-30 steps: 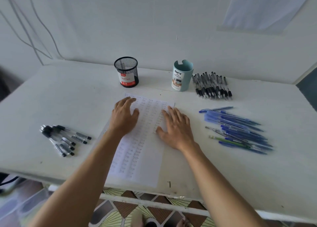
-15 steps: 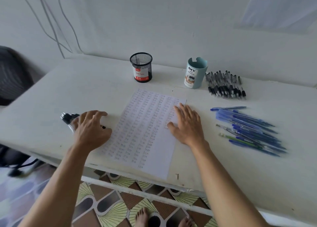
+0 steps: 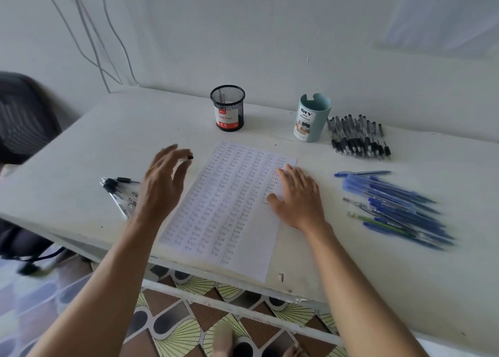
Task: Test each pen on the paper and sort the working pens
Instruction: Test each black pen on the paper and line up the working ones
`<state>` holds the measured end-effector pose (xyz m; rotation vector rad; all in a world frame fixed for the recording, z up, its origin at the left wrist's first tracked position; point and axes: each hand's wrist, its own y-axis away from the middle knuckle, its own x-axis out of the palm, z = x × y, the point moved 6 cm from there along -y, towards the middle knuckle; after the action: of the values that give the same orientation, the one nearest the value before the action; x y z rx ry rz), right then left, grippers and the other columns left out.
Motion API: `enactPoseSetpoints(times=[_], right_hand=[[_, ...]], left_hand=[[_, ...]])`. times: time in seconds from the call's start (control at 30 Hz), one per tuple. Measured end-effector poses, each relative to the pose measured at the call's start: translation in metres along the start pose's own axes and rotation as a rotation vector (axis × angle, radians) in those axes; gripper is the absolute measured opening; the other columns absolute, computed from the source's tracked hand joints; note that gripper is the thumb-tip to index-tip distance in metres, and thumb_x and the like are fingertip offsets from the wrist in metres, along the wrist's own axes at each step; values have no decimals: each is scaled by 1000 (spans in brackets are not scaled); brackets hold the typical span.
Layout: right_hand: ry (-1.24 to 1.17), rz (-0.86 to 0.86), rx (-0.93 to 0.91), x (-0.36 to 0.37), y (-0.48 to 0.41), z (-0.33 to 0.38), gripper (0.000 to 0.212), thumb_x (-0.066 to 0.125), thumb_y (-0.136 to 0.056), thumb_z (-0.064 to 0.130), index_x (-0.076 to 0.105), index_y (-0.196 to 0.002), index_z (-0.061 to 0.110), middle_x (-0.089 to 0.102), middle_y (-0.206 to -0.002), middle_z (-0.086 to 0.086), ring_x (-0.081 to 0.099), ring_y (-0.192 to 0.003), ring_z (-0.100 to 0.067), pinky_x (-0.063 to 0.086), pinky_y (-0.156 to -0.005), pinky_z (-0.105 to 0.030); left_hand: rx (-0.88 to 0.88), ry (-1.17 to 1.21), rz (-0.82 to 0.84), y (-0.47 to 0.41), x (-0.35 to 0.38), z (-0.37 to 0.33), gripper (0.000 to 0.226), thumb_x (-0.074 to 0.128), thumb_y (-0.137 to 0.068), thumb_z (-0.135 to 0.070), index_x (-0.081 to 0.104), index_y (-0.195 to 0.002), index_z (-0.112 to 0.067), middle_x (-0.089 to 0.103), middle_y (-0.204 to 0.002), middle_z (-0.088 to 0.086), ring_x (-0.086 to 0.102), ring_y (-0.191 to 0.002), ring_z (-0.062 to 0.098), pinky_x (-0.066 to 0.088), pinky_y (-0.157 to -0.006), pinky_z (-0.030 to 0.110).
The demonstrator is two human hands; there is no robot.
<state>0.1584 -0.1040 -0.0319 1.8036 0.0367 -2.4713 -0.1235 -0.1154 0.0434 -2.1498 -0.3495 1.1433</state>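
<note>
A white paper [image 3: 232,208] covered in rows of handwritten test words lies in the middle of the white table [image 3: 378,270]. My right hand [image 3: 299,197] rests flat on the paper's right edge. My left hand [image 3: 162,186] hovers at the paper's left edge, blurred; a dark pen end [image 3: 190,156] sticks out past its fingertips, and the rest of that pen is hidden. A small pile of black pens [image 3: 116,186] lies to the left, partly behind my left wrist. More black pens [image 3: 356,137] lie at the back right, and a heap of blue pens [image 3: 391,202] at the right.
A black mesh cup [image 3: 228,108] and a teal desk organizer cup [image 3: 312,117] stand behind the paper. A dark chair [image 3: 24,113] is at the far left. Cables hang on the wall. The table's front edge runs under my forearms, with patterned floor below.
My left hand went from the paper to the left pen pile, then rose back toward the paper with a pen end showing at its fingertips. My right hand stayed on the paper.
</note>
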Motion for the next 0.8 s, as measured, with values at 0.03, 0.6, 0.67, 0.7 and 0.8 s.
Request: enactPoseSetpoints(times=[0.03,0.6,0.67,0.7,0.8], right_hand=[[-8,-4,0,0,0,-1,85,27,-80,59,22,-157,23,11,-167,1,5,-153,-18,2,-122,-41],[-148,-52,-44,-5,2,-3,83,16,-79,58,28,-154,24,17,-165,-3,4,-153,-20,2,-123,-41],[-90,-31,-50,-3,2,-2,81,14,-84,58,21,-156,23,7,-167,-3,-4,-153,-20,-6,-123,-43],[-54,-31,-41,-2,2,-2,76,14,-90,56,18,-157,22,4,-167,-3,-8,-153,-21,-9,-123,-44],[22,-43,16,-1,1,-4,63,20,-103,49,15,-158,19,1,-167,-6,-11,-153,-23,-15,-121,-47]], left_hand=[[-42,81,-29,-4,2,-6,16,57,-101,-11,63,-113,-3,71,-109,10,66,-103,22,50,-89,31],[-803,1348,161,-26,78,-57,47,37,-101,-43,71,-97,-11,48,-59,0,17,-43,11,15,-41,22],[-750,1212,163,-24,84,-60,27,46,-105,-21,64,-122,-12,66,-84,0,30,-42,9,25,-40,19],[-740,1183,156,-22,88,-61,28,45,-104,-6,62,-126,-12,70,-96,2,37,-42,10,29,-41,19],[-809,1263,132,-12,99,-60,33,37,-107,-10,62,-128,-13,67,-115,8,62,-67,17,47,-60,23]])
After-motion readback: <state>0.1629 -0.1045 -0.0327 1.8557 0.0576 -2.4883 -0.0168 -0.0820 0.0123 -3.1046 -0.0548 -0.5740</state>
